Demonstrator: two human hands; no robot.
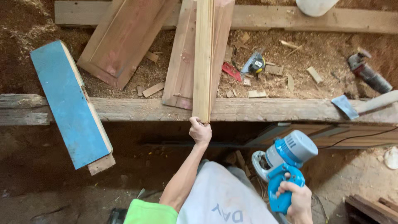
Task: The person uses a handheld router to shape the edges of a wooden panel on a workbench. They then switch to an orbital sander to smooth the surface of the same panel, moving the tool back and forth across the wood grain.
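Pale wooden strip (203, 58) runs centre to 12 o'clock, near end on beam (257, 110), grasped by left hand (200, 132). Right hand (299, 202), 4 o'clock, clenched on blue power tool (286, 164). Blue board (70, 103) at 9 o'clock; hatchet (356, 105) at 3 o'clock.

Blue power tool (286, 166), pale wooden strip (203, 58)

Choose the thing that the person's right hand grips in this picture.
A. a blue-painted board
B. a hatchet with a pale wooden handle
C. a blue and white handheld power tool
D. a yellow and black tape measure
C: the right hand is closed round the handle of the blue and white handheld power tool, while the left hand holds the end of a long pale wooden plank.
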